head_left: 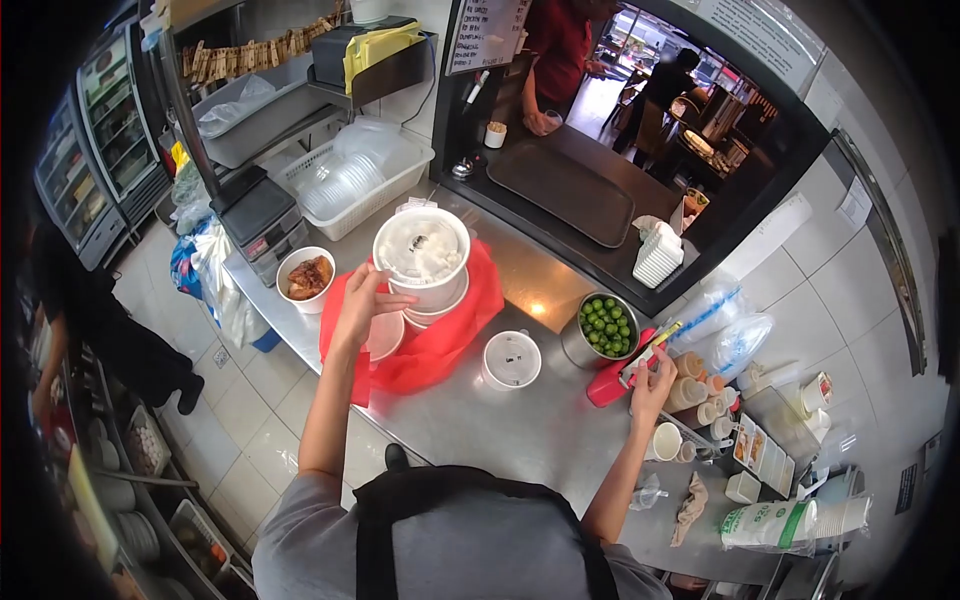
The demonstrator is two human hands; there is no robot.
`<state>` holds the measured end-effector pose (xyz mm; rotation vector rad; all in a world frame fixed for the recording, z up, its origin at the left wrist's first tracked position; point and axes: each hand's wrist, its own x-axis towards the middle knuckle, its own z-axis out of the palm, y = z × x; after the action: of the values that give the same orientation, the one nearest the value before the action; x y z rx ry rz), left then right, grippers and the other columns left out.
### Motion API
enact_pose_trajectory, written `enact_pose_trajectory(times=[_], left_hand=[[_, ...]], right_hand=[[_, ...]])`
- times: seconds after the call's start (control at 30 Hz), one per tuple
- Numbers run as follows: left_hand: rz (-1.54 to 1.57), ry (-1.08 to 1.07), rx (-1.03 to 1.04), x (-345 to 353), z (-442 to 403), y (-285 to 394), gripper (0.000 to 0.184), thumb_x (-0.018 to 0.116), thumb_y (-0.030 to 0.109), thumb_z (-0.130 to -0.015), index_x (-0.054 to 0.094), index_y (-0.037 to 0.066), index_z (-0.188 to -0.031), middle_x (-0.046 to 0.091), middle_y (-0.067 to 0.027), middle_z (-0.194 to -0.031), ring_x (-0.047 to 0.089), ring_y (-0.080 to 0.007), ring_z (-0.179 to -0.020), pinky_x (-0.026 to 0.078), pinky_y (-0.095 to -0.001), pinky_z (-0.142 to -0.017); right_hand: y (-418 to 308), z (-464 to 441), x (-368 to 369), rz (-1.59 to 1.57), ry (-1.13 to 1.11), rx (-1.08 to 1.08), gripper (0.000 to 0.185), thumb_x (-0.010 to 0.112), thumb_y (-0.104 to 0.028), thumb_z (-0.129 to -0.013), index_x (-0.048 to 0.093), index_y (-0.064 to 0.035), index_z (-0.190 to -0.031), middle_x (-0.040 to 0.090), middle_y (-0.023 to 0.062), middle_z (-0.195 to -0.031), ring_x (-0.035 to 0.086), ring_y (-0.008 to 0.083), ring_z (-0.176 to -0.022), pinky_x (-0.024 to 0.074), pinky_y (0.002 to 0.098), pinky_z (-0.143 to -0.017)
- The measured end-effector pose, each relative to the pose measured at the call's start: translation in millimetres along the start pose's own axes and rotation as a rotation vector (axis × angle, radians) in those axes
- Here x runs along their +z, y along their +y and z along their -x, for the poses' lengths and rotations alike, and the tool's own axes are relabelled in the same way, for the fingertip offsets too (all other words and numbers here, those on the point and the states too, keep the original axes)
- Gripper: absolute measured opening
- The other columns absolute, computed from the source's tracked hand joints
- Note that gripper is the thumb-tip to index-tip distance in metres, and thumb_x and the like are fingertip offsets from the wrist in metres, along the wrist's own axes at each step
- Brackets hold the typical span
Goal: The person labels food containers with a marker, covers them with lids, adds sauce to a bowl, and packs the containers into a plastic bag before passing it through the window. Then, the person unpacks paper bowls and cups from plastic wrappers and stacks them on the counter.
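Observation:
My left hand has its fingers at the near left side of a large lidded white tub, which sits above other white tubs on a spread red plastic bag. My right hand grips a red tape dispenser beside a metal pot of green limes. Between my hands a small lidded white cup stands upright on the steel counter. A white bowl of brown food is left of the bag.
A white basket of plastic lids stands behind the bowl. Sauce bottles line the right side. Beyond the pass window lies a dark tray, with a person in red behind it. Another person stands at far left.

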<state>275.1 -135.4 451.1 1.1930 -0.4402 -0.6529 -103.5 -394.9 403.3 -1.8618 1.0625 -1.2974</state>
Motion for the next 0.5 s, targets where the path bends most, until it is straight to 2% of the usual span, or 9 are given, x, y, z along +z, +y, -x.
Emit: enact_pose_trajectory(times=[0.03, 0.13, 0.23, 0.33, 0.43, 0.5], left_hand=[[0.025, 0.001, 0.012, -4.8, -6.8, -8.4, 0.017, 0.038, 0.021, -0.090, 0.042, 0.005, -0.096, 0.050, -0.0097, -0.099, 0.067, -0.0282, -0.075, 0.053, -0.0259, -0.061], [0.054, 0.048, 0.046, -0.8, -8.1, -2.0, 0.015, 0.045, 0.019, -0.088, 0.042, 0.004, -0.087, 0.054, -0.0113, -0.087, 0.066, -0.0293, -0.069, 0.055, -0.0272, -0.058], [-0.123, 0.070, 0.084, -11.7, -3.0, -1.1, 0.018, 0.042, 0.022, -0.089, 0.043, 0.004, -0.087, 0.053, -0.0112, -0.085, 0.066, -0.0285, -0.064, 0.055, -0.0274, -0.055], [-0.116, 0.132, -0.012, -45.3, 11.8, 5.2, 0.021, 0.038, 0.023, -0.090, 0.044, 0.004, -0.085, 0.054, -0.0107, -0.083, 0.065, -0.0259, -0.067, 0.056, -0.0301, -0.052], [-0.031, 0.147, 0.000, -92.5, 19.1, -14.6, 0.025, 0.037, 0.025, -0.088, 0.048, 0.003, -0.092, 0.056, -0.0106, -0.086, 0.064, -0.0228, -0.073, 0.056, -0.0328, -0.051], [-0.075, 0.160, -0.031, -102.6, 32.4, -7.5, 0.028, 0.037, 0.025, -0.086, 0.048, 0.002, -0.097, 0.057, -0.0090, -0.087, 0.063, -0.0193, -0.073, 0.058, -0.0339, -0.054]], right_hand=[[-8.6, -0.2, 3.8, -0.032, -0.007, 0.022, 0.033, 0.057, -0.009, -0.085, 0.051, -0.0066, -0.117, 0.040, 0.0114, -0.118, 0.058, 0.0164, -0.080, 0.0509, 0.0232, -0.062], [-21.7, -0.4, 12.4, -0.053, -0.045, 0.037, 0.033, 0.057, -0.008, -0.085, 0.050, -0.0062, -0.117, 0.039, 0.0120, -0.119, 0.058, 0.0172, -0.083, 0.0518, 0.0237, -0.065], [-24.7, -0.1, 22.5, -0.079, -0.030, -0.052, 0.032, 0.056, -0.007, -0.086, 0.050, -0.0054, -0.117, 0.038, 0.0127, -0.120, 0.058, 0.0174, -0.084, 0.0523, 0.0241, -0.066], [-26.5, 0.9, 24.5, -0.090, -0.023, -0.072, 0.031, 0.055, -0.006, -0.086, 0.050, -0.0045, -0.117, 0.038, 0.0133, -0.121, 0.058, 0.0173, -0.084, 0.0524, 0.0242, -0.066], [-35.9, 4.3, 22.4, -0.131, -0.049, 0.000, 0.031, 0.055, -0.008, -0.086, 0.050, -0.0047, -0.116, 0.040, 0.0123, -0.121, 0.060, 0.0167, -0.079, 0.0517, 0.0237, -0.063], [-41.2, 6.0, 24.5, -0.151, -0.064, 0.018, 0.030, 0.055, -0.010, -0.086, 0.051, -0.0049, -0.116, 0.041, 0.0117, -0.120, 0.061, 0.0165, -0.076, 0.0508, 0.0230, -0.062]])
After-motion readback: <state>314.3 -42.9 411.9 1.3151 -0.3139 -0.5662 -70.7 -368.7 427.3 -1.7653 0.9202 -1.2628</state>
